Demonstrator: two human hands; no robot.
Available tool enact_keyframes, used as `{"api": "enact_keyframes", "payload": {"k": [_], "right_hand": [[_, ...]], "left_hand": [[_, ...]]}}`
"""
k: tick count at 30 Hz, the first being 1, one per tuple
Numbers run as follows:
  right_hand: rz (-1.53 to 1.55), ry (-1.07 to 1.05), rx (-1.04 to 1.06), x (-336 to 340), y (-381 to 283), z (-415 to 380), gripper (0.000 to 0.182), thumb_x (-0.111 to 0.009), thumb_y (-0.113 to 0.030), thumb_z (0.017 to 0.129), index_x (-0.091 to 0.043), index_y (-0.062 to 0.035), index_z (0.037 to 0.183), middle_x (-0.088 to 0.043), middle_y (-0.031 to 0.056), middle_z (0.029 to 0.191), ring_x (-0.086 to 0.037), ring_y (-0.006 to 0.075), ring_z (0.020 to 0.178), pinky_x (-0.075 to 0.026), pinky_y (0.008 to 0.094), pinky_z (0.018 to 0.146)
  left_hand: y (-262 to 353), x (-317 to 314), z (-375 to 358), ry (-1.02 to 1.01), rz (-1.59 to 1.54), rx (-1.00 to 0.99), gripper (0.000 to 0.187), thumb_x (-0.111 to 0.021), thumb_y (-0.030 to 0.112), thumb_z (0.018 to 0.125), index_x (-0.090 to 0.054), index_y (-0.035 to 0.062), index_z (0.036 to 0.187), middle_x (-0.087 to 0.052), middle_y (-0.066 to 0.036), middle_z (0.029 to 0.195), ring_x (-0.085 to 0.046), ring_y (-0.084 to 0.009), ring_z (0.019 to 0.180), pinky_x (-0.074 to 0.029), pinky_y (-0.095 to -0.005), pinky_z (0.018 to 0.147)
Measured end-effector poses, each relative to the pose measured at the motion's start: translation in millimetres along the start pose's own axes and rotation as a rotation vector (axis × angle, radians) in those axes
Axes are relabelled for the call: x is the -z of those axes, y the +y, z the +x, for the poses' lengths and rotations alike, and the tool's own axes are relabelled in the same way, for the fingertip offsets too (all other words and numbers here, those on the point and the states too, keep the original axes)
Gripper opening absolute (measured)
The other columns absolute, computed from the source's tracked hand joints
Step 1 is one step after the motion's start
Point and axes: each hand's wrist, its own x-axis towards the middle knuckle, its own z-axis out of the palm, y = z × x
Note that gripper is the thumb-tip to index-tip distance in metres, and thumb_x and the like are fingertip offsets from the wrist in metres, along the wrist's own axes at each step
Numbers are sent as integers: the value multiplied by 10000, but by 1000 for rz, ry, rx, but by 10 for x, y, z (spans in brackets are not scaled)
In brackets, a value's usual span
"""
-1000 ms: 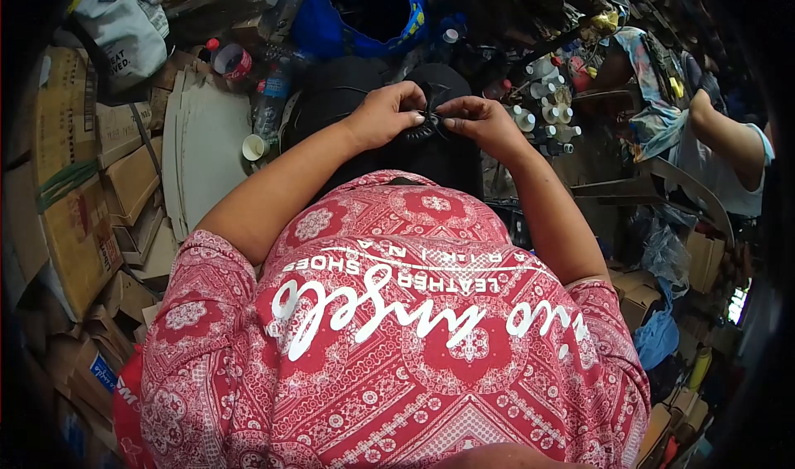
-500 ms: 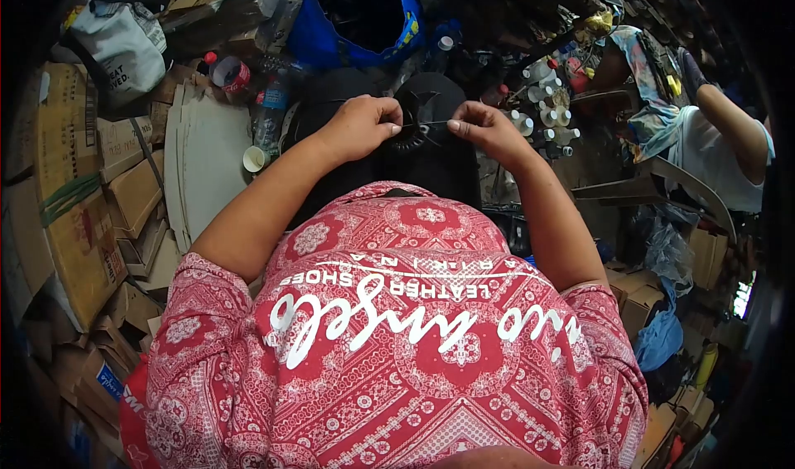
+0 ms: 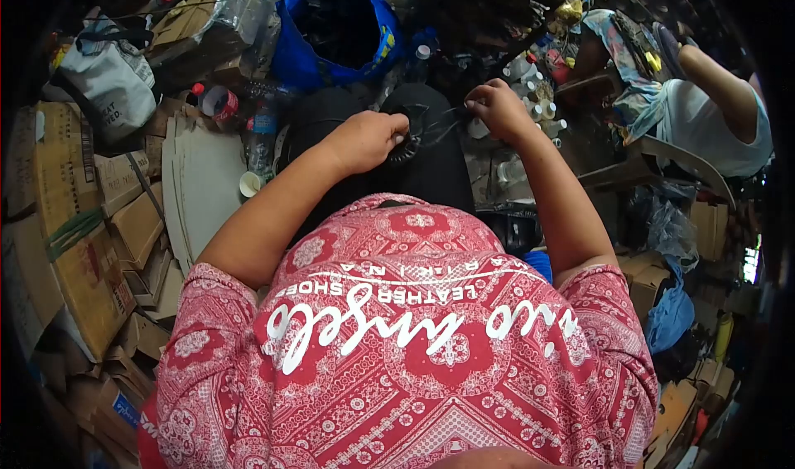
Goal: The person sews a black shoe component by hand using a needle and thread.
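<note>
Above my lap, my left hand is closed, thumb and fingers pinched at a small black piece with a ribbed, curved edge. Its exact kind I cannot tell. Thin dark strands loop from beside that hand across to my right hand, whose fingertips pinch their far end. The right hand sits higher and farther out, over my right knee. Black trousers behind the strands make them hard to pick out.
A blue bag with dark contents stands beyond my knees. Cardboard, a pale board and a paper cup lie left. Small bottles stand right, near a person in a white garment. A coke-labelled bottle is at left.
My right hand has moved up and outward, drawing strands away from the left hand. The left hand has come slightly lower and turned its back up. The whole view has shifted a little.
</note>
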Motion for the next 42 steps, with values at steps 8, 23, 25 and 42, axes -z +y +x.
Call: {"api": "enact_keyframes", "payload": {"k": [8,23,25,42], "right_hand": [[-473,-170,651,177,-701,-202,128,-562,-191,806,-629,-141,903,-630,44,857,-608,234,866,-371,385,846],[503,-340,-64,405,-26,-147,182,-667,-235,820,-618,-91,919,-618,64,798,-602,170,797,-470,331,791],[1117,-183,-101,368,-312,-69,212,-638,-270,869,-628,-62,909,-635,65,855,-583,156,779,-455,289,746],[121,2,-161,604,1814,-954,250,-627,-126,845,-642,-35,1077,-684,120,955,-655,173,892,-483,280,790]], "left_hand": [[15,22,-40,-12,-9,41,115,-545,112,853,-557,45,946,-621,-189,859,-597,-388,839,-464,-430,722],[-471,584,-1047,478,-384,210,40,-608,92,863,-616,53,865,-579,13,757,-518,-91,692,-401,-213,662],[-67,775,-811,491,-716,119,61,-631,103,864,-634,44,879,-586,14,786,-519,-48,722,-418,-212,678],[-1412,1804,-2318,599,645,377,159,-611,88,807,-621,11,946,-613,-133,927,-592,-321,851,-462,-364,740]]}}
